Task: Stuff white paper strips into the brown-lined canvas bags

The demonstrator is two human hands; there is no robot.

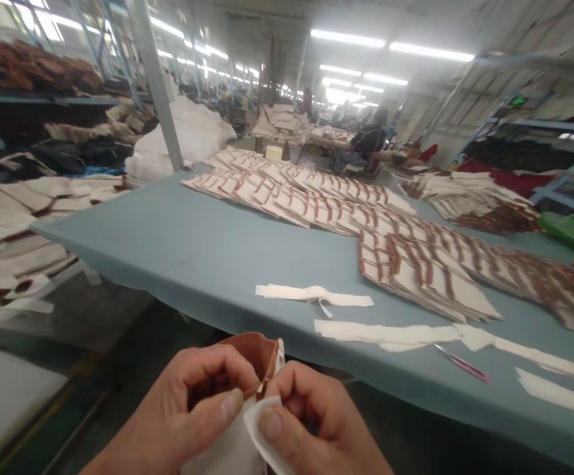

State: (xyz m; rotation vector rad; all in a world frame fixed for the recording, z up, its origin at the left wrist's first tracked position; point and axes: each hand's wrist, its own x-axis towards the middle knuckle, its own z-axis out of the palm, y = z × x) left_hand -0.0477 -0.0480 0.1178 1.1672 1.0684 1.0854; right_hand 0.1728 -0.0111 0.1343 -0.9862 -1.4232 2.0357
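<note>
Your left hand's (pixel 183 402) fingers pinch the edge of a curved brown-and-white, leather-like piece (pixel 252 346); your right hand's (pixel 317 422) grip a flat white strip (pixel 262 422) against it, apparently unfinished. Beyond your fingers, loose cream strips (pixel 346 332) lie unused on the blue-grey bench (pixel 168 244), near overlapping brown-and-cream panels (pixel 324 208).

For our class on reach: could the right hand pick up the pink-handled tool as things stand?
Probably not: the right hand pinches white material, though nothing covers the pink-handled tool.
</note>
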